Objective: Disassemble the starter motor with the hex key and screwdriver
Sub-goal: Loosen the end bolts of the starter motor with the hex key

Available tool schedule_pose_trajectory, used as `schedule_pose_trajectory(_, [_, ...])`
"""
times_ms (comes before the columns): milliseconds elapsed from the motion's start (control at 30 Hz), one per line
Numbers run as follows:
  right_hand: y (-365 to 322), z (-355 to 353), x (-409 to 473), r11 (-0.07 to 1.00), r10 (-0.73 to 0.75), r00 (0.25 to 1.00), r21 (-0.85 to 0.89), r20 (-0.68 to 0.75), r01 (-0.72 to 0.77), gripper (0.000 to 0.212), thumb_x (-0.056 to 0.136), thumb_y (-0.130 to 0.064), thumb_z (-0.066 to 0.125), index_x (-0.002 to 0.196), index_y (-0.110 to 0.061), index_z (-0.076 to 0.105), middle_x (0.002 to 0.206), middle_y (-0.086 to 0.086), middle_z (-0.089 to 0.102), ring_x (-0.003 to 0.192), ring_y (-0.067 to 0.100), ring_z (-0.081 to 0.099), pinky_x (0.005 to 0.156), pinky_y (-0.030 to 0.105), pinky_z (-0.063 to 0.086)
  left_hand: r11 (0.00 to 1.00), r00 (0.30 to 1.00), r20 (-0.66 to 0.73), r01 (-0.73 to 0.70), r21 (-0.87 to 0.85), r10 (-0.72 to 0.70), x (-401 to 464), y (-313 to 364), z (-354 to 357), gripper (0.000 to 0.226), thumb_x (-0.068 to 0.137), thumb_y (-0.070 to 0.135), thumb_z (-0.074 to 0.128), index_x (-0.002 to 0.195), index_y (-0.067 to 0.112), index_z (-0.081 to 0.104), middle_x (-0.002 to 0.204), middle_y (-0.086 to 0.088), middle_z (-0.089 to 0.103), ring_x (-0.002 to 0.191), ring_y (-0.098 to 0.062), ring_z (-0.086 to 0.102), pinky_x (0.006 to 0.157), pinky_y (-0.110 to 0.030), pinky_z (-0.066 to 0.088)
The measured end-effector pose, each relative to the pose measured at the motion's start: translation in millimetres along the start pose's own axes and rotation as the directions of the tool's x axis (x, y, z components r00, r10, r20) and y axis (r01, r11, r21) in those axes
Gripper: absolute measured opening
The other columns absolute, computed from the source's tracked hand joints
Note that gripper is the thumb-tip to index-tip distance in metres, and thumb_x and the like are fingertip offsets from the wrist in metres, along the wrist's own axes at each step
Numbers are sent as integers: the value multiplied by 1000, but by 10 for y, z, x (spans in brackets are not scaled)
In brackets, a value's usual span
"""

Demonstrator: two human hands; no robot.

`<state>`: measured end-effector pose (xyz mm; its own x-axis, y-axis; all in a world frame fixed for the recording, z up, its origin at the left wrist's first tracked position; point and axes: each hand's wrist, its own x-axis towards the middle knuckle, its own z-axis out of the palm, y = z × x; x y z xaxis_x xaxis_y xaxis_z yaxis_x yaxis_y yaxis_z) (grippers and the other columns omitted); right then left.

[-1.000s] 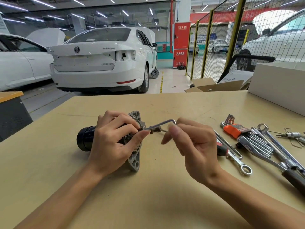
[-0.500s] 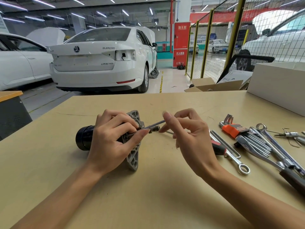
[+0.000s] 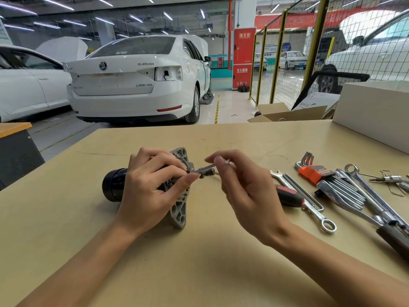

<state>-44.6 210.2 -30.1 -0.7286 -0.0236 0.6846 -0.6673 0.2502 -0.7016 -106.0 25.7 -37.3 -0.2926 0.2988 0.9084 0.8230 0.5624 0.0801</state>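
Workshop table (image 3: pixel 221 273), left hand (image 3: pixel 150 191) gripping starter motor (image 3: pixel 179 209), right hand (image 3: pixel 245 187) pinching hex key (image 3: pixel 204 168)

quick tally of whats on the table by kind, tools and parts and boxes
starter motor: 1
hex key in use: 1
hex key set: 1
screwdriver: 1
combination wrenches: 2
white box: 1
total: 7, leaving out the unclear tools at the right edge
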Motion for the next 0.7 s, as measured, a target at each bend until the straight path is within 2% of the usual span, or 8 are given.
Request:
schedule_pose_trajectory(67, [-36, -9, -7, 997, -38, 999, 62, 14, 37, 22, 101, -31, 51, 102, -13, 64, 51, 4, 36, 46, 8, 31, 48, 21, 27, 1000, 1000, -1, -10, 7, 10, 3, 4, 0, 36, 88, 37, 64, 71, 8, 76, 83, 3, 72, 88, -27, 59, 75, -52, 45])
schedule_pose_trajectory(133, [-63, -14, -17, 992, -66, 998, 110, 11, 65, 30, 96, -41, 53, 94, -14, 67, 49, 6, 35, 44, 7, 31, 48, 18, 27, 1000, 1000, -5, -10, 16, 10, 4, 5, 2, 37, 89, 37, 64, 70, 8, 76, 82, 3, 72, 88, -28, 60, 75, -53, 45])
schedule_pose_trajectory(300, [-38, 3, -13, 989, -6, 995, 146, -96, 20, 47, 92, -48, 52, 71, -11, 72, 44, 2, 31, 41, 9, 28, 45, 25, 24, 1000, 1000, -13, 1, 22, -1, -7, 2, 13, 38, 88, 37, 66, 68, 7, 75, 81, 3, 72, 88, -26, 59, 75, -53, 44])
schedule_pose_trajectory(400, [-4, -17, 16, 994, 43, 989, 106, -144, -27, 54, 91, -51, 51, 61, -12, 73, 45, -3, 43, 44, 5, 40, 53, 19, 33, 1000, 1000, -13, 7, 24, -6, -9, -7, 19, 37, 87, 38, 68, 67, 8, 75, 81, 3, 72, 88, -26, 59, 75, -53, 44])
schedule_pose_trajectory(500, [-3, -42, 29, 995, 103, 983, 23, -152, -100, 55, 86, -61, 52, 56, -20, 73, 63, 2, 55, 60, 6, 52, 63, 17, 40, 1000, 1000, -15, 12, 25, -11, -15, -17, 26, 37, 87, 39, 68, 68, 9, 75, 82, 4, 72, 89, -25, 59, 76, -52, 43])
schedule_pose_trajectory(567, [-4, -46, 37, 986, 161, 974, -15, -160, -165, 54, 85, -66, 53, 56, -26, 74, 75, -3, 57, 70, 6, 56, 67, 20, 42, 1000, 1000, -14, 11, 18, -11, -14, -25, 26, 36, 88, 39, 68, 68, 9, 75, 82, 4, 72, 89, -25, 58, 77, -51, 43])
schedule_pose_trajectory(633, [-5, -44, 44, 975, 217, 963, -17, -158, -222, 53, 86, -69, 55, 56, -30, 74, 81, -8, 57, 76, 7, 57, 70, 32, 45, 1000, 1000, -12, 12, 10, -12, -13, -32, 28, 36, 88, 38, 68, 68, 9, 75, 82, 4, 72, 89, -25, 58, 77, -52, 44])
schedule_pose_trajectory(700, [-16, -41, 54, 967, 251, 956, 5, -153, -253, 49, 85, -65, 53, 54, -33, 72, 84, -3, 58, 78, 11, 57, 71, 42, 49, 1000, 1000, -15, 11, 8, -11, -12, -38, 31, 35, 88, 38, 68, 68, 9, 75, 82, 4, 72, 89, -24, 58, 76, -52, 44])
